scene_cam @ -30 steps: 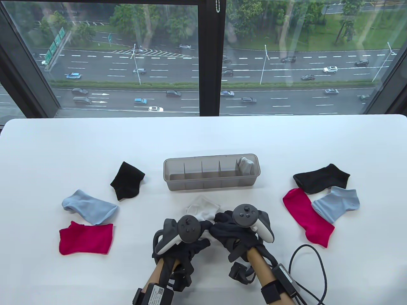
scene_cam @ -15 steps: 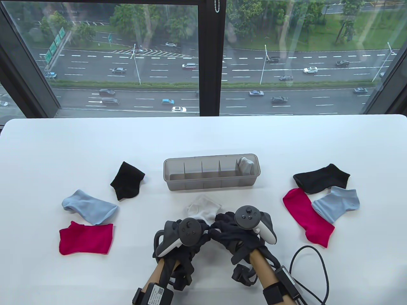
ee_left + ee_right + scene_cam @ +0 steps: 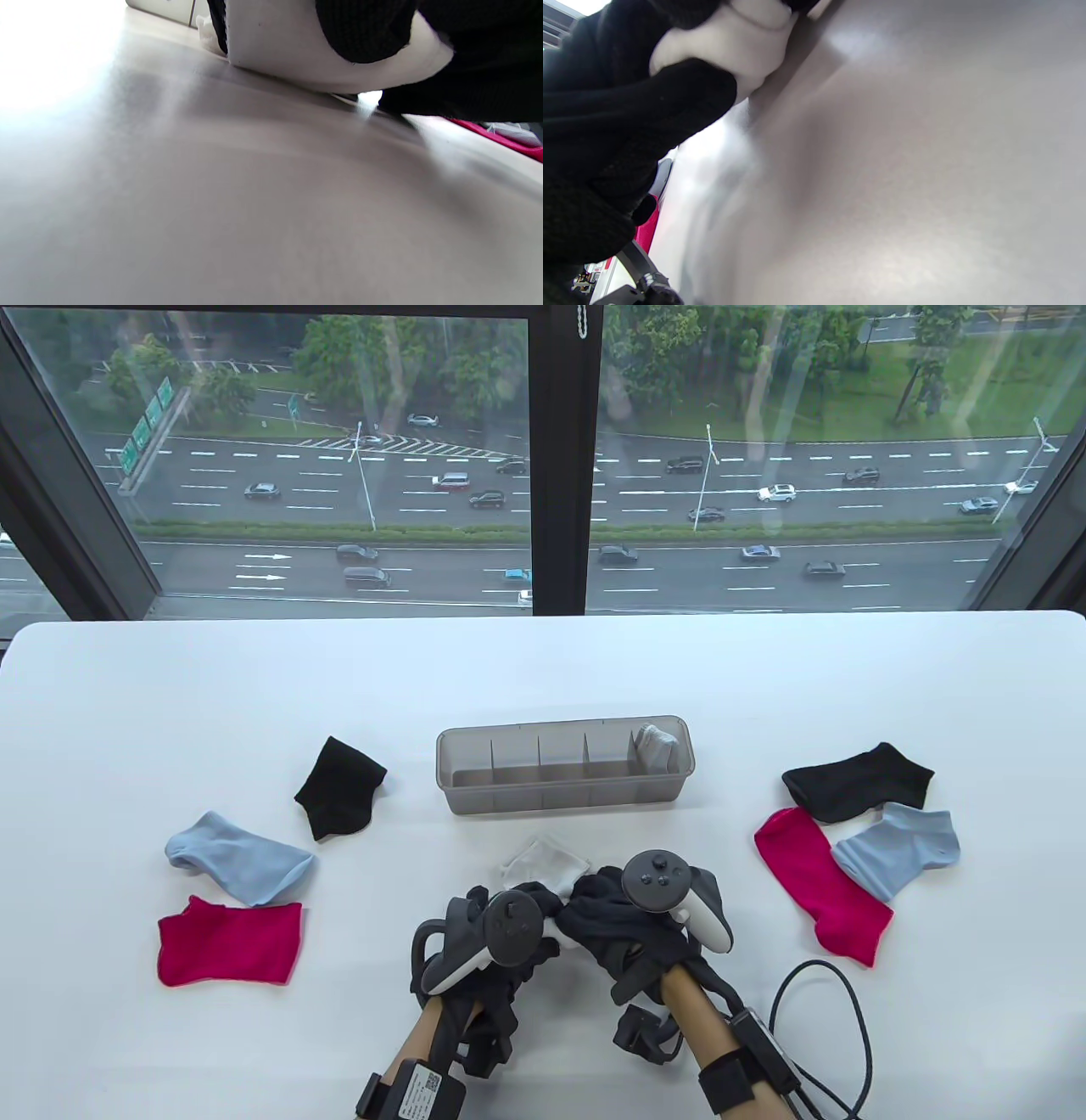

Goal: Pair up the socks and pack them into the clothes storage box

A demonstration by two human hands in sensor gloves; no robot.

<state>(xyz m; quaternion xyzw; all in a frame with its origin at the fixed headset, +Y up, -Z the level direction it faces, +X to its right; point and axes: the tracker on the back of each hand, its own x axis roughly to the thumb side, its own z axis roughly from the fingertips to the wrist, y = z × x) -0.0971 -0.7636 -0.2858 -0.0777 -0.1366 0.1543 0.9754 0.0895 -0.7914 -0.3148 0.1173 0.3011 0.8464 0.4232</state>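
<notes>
White sock fabric (image 3: 543, 867) lies bunched on the table (image 3: 543, 678) just in front of the box (image 3: 566, 768), and both hands work it. The left hand (image 3: 501, 937) has its fingers curled over the near end, the cloth squeezed under them in the left wrist view. The right hand (image 3: 628, 920) pinches the same bundle between thumb and fingers. A grey pair (image 3: 655, 746) sits in the box's right-end compartment. Black, blue and red socks lie loose on either side.
</notes>
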